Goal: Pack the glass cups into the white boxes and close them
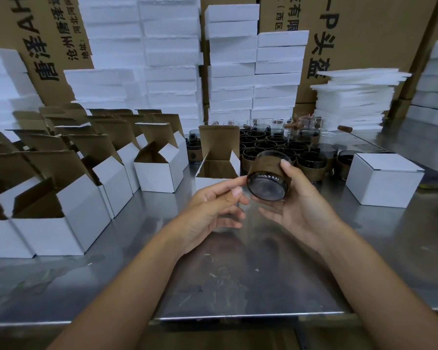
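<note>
My right hand (292, 203) grips a smoky glass cup (268, 181) with a brown band, tipped so its base faces me, above the steel table. My left hand (214, 208) is open beside it, its forefinger tip touching the cup's left side. Just behind my left hand stands an open white box (216, 170) with its brown lid flap upright and nothing visible inside. Many more dark glass cups (276, 147) are crowded on the table behind the held one.
Rows of open white boxes (86, 183) line the left of the steel table (225, 274). A closed white box (383, 179) sits at the right. White foam blocks (352, 97) and large cardboard cartons are stacked behind.
</note>
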The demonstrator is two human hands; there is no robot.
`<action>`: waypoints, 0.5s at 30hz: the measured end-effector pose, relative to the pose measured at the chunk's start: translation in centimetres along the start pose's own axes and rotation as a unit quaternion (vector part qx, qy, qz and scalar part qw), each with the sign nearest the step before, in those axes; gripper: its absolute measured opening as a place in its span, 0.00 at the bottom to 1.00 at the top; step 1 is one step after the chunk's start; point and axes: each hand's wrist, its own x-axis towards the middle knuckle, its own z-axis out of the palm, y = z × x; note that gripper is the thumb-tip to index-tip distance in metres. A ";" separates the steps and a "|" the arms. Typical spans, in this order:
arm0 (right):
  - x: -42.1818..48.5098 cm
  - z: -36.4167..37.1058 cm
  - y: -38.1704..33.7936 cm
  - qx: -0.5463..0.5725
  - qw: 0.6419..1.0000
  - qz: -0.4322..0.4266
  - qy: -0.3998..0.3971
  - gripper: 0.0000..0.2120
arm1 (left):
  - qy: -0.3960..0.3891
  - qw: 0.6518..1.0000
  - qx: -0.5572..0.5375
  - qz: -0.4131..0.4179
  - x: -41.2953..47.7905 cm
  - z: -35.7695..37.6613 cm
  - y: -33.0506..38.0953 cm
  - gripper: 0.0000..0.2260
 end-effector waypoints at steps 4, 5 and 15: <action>-0.2 0.0 0.1 -0.004 0.999 -0.029 -0.016 0.21 | 0.003 1.000 0.008 0.014 0.0 0.0 0.0 0.12; -0.2 0.0 0.1 0.000 0.999 -0.038 -0.011 0.22 | 0.036 0.998 0.022 0.035 0.1 0.1 0.0 0.11; 0.0 0.3 -0.1 0.034 0.978 -0.180 0.096 0.35 | 0.381 0.747 0.500 0.217 0.6 -1.0 -1.3 0.11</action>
